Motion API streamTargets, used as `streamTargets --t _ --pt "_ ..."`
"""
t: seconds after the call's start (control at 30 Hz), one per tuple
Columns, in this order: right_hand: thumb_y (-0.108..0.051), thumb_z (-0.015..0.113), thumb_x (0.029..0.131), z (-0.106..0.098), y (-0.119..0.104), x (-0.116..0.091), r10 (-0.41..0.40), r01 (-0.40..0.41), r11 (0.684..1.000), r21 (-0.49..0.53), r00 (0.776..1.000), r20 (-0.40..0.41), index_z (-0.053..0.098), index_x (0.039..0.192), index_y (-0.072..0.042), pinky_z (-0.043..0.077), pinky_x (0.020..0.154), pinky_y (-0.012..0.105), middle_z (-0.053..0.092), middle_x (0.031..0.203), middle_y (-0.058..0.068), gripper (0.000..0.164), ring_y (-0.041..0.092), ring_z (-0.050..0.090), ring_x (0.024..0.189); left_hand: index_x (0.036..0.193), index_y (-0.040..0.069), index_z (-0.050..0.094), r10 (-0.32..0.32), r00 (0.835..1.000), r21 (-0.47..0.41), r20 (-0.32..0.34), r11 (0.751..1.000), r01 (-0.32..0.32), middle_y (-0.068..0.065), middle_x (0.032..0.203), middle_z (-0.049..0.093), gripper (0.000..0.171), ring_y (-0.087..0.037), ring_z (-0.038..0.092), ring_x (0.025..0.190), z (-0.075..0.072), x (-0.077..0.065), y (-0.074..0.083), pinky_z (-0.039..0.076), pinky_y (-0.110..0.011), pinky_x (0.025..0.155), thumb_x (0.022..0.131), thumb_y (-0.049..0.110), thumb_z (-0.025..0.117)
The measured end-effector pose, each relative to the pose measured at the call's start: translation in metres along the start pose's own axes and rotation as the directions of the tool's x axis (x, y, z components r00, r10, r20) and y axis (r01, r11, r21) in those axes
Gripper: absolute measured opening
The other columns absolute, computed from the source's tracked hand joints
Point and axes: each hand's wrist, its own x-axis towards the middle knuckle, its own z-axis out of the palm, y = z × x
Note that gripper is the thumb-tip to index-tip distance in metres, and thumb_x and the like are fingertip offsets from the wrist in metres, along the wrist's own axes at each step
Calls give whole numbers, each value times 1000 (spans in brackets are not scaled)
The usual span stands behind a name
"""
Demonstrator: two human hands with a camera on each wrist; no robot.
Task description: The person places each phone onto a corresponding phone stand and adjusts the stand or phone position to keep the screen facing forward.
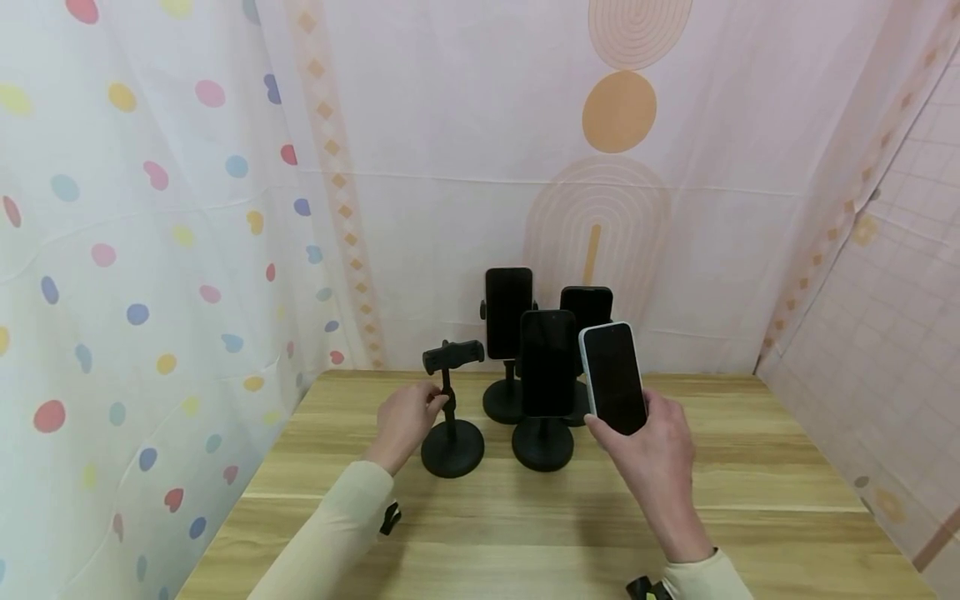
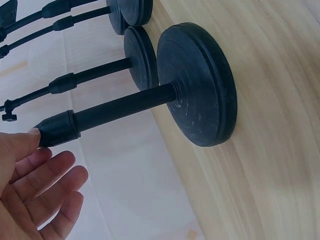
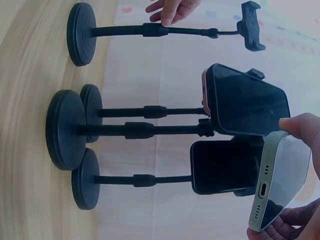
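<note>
My left hand (image 1: 405,423) pinches the collar (image 2: 61,128) on the pole of a black phone stand (image 1: 453,454) between thumb and forefinger, its other fingers loosely bent. That stand's clamp (image 3: 251,27) has no phone in it. In my right hand (image 1: 662,454) is a phone (image 1: 615,375) in a pale case, tilted, thumb along one edge and fingers round the other. To its left, a black-screened phone (image 1: 547,362) sits upright on the front stand (image 1: 543,450). Two more stands behind carry a tall phone (image 1: 509,312) and a partly hidden phone (image 1: 585,303).
All the stands have round black bases on a wooden table (image 1: 495,542). A white curtain (image 1: 450,233) with printed arches hangs behind the table, and a dotted curtain (image 1: 165,275) hangs at the left. The back stands' bases are partly hidden by the front one.
</note>
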Motion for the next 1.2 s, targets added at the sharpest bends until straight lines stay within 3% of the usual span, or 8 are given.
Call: streamTargets --t 0.33,0.53,0.63,0.7,0.8,1.2 --pt "-37 89 70 6 -9 -5 -69 70 998 10 997 -16 60 122 5 43 77 48 58 110 19 73 33 54 97 84 13 74 23 999 30 -33 999 -22 1 71 66 20 -15 58 59 -3 -5 -6 46 -35 54 98 23 64" --pt "-38 89 70 9 -14 -8 -80 80 996 27 997 -6 59 124 5 44 80 48 57 110 19 75 33 54 97 63 12 51 0 999 40 -43 999 2 0 52 42 43 -17 42 50 -5 -7 -6 33 -33 49 104 23 53" --pt "-38 89 70 10 -15 -8 -82 82 996 31 997 0 59 124 5 44 79 47 57 109 19 76 33 54 97 74 8 63 -13 999 36 -44 999 14 -1 58 52 37 -18 50 53 -5 -8 -7 39 -34 49 105 25 52" --pt "-39 89 70 12 -16 -8 -86 86 996 32 996 -1 59 125 5 44 80 47 58 110 19 77 33 54 97 92 6 72 -24 999 23 -36 999 25 -4 71 65 32 -20 61 62 -6 -9 -8 46 -37 53 104 28 52" --pt "-39 89 69 15 -18 -8 -95 96 995 39 995 -6 59 124 5 44 80 48 58 109 19 77 33 54 97 116 5 72 -25 999 -2 -32 1000 25 -9 93 73 34 -25 69 78 -8 -10 -10 53 -41 60 103 32 55" --pt "-39 89 69 26 -37 -12 -101 101 992 80 995 3 58 128 0 46 79 47 58 113 15 77 30 55 98 119 3 70 -12 998 -15 -65 1000 12 -12 101 74 35 -29 71 84 -14 -13 -12 55 -44 65 103 31 56"
